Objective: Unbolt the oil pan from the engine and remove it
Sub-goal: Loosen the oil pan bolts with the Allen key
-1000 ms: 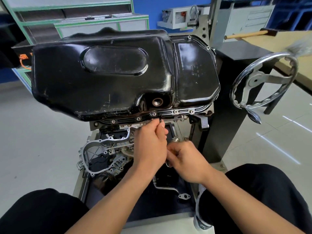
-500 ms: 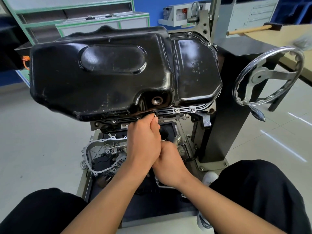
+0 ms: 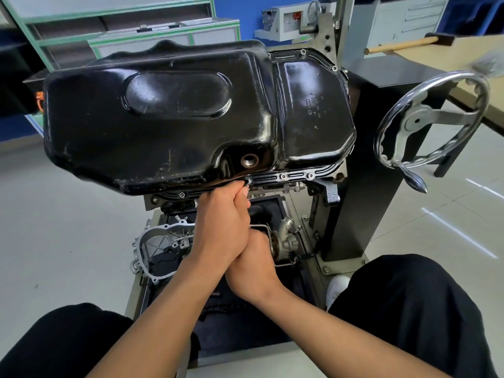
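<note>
**Position.** The oil pan (image 3: 177, 118) sits sump-uppermost on the inverted engine (image 3: 296, 186), which is carried on an engine stand (image 3: 381, 165). The pan flange (image 3: 297, 175) lies seated on the block. Bolts are in place along the near edge (image 3: 283, 176) and at the far corner (image 3: 302, 52), so the pan is judged not yet free.

**Hands.** The left hand (image 3: 221, 230) has its grip clenched, thumb and forefinger pinching at the flange bolt (image 3: 247, 182) just below the open drain hole (image 3: 249, 160). Whether a small key sits between the fingers cannot be made out. The right hand (image 3: 253, 266) is tucked under the left and touches it. Its fingers are hidden, so the state of its grip cannot be told.

**Handling.** The pan looks like pressed steel with gloss paint. Expect it to be rigid, fairly heavy and slippery if oily. The thin flange is the part most likely to bend, and sealant may hold it down after the last bolt is out. Take hold with both hands on opposite sump walls and lift straight up.
</note>
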The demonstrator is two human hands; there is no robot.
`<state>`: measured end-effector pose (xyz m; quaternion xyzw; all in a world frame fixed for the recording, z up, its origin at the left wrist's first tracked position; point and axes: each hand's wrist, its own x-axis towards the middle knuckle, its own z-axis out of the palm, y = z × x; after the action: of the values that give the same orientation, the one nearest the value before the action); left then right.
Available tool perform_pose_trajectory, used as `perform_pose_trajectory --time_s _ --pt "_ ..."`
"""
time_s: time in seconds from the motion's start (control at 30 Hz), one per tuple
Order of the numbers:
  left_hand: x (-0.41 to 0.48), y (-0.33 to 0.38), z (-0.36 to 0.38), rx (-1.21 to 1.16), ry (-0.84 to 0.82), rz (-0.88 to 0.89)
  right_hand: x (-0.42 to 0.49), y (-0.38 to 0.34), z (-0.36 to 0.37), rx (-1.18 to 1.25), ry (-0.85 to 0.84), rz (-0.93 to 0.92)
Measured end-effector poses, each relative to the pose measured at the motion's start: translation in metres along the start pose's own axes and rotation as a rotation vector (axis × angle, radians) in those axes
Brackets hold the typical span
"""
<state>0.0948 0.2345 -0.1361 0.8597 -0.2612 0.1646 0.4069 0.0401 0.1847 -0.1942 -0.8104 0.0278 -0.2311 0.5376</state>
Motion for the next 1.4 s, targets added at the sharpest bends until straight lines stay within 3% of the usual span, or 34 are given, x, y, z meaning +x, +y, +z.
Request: perform_pose_trajectory --time_s 0.13,0.47,0.9,1.4 --pt "0.003 -0.002 -0.002 0.006 0.011 0.018 0.002 -0.005 0.002 -0.107 -0.007 -0.034" --pt "-0.002 0.003 0.007 -0.056 -0.008 -0.038 -0.008 0.005 -0.023 -0.097 -0.035 0.048" --pt "-0.004 0.013 0.022 -0.342 0.025 -0.275 -0.012 0.003 -0.052 -0.281 -0.036 0.017" --pt "-0.004 0.006 0.012 -0.333 0.042 -0.308 -0.010 -0.003 -0.032 -0.189 -0.058 0.095"
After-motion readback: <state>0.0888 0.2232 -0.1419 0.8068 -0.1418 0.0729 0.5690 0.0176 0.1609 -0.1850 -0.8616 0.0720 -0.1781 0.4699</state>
